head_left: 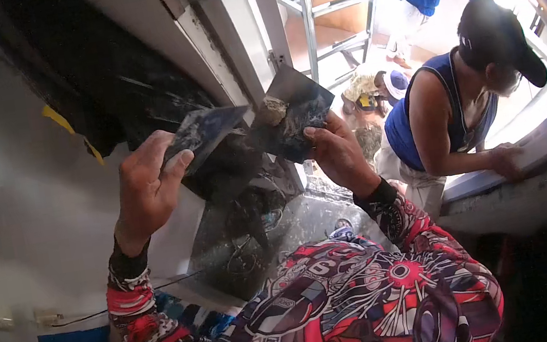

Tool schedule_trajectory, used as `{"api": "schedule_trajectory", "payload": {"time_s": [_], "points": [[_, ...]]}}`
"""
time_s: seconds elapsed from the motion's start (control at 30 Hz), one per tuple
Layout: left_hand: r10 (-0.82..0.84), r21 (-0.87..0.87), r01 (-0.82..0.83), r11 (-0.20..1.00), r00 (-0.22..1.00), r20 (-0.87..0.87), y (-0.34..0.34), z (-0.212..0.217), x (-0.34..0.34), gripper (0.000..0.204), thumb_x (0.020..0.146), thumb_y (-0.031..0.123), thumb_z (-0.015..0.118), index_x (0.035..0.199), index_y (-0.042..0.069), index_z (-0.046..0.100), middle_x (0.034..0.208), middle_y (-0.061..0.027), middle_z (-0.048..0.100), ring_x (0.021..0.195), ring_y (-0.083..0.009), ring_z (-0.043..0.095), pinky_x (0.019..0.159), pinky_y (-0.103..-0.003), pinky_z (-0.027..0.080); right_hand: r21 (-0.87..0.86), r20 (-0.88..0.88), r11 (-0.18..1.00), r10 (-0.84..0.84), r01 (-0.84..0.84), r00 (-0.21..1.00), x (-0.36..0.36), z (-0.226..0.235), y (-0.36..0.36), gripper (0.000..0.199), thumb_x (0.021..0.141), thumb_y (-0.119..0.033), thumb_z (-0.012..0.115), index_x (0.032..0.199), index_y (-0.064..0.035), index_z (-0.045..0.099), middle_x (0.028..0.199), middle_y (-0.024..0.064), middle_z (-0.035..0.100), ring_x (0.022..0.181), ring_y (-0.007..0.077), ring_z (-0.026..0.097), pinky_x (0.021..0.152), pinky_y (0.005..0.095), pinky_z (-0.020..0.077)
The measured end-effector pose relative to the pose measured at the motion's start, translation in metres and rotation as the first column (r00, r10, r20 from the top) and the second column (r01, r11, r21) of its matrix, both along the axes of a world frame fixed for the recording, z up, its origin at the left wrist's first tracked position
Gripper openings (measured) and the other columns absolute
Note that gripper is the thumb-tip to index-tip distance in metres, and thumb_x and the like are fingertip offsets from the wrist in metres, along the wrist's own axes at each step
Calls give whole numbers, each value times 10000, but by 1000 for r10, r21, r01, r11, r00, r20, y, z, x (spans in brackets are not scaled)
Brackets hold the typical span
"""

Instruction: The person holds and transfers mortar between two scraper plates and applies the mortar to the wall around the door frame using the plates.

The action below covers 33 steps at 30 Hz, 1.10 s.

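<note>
My left hand [143, 189] grips a thin dark plate [210, 132] smeared with pale residue, thumb pressed on its near side. In my right hand [342, 154] is a dark square plate [302, 99], pinched at its lower right corner with the thumb on top. A lump of beige putty-like paste [272, 111] sticks to the face of that square plate. The two plates are raised in front of my chest, edges close together; whether they touch I cannot tell. Fingers beneath both plates are hidden.
A door frame [214, 31] rises just beyond the plates, with black sheeting [95, 63] left of it. A co-worker in a blue sleeveless top [415, 125] leans close on my right. Farther back are a metal stepladder [334, 6] and other people. A cable [176, 279] runs at lower left.
</note>
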<state>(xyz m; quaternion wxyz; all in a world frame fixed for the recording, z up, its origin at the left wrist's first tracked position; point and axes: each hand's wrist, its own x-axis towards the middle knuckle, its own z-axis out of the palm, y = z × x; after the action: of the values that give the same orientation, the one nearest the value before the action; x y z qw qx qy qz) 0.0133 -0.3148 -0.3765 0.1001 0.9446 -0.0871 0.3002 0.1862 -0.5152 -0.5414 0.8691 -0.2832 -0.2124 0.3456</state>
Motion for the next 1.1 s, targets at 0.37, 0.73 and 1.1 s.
{"api": "schedule_trajectory", "payload": {"time_s": [0.37,0.73,1.1], "points": [[-42,-35,39,999,994,-105,-16,-5,14,194,836,84,680,929,-59,586,800,-195,615,690,-334,614,608,-378,472,15,46,999,28,-29,999,-6,-3,-10,359,897,-27,540,1247,27,487,1167,107,611,1033,182,608,927,330,488],[-59,-66,55,996,997,-55,-16,-21,36,136,813,34,665,834,-39,552,713,-186,544,620,-382,559,536,-403,424,-26,143,999,32,-28,989,5,-8,-10,392,882,-26,536,1267,23,485,1168,90,610,1040,152,584,933,315,464],[-32,441,46,896,999,-39,-30,-22,34,157,757,33,606,912,7,608,816,-117,605,672,-288,583,565,-385,490,-174,241,983,102,-60,965,16,3,-32,374,865,-45,539,1233,20,516,1091,63,629,936,137,596,821,294,491]]}}
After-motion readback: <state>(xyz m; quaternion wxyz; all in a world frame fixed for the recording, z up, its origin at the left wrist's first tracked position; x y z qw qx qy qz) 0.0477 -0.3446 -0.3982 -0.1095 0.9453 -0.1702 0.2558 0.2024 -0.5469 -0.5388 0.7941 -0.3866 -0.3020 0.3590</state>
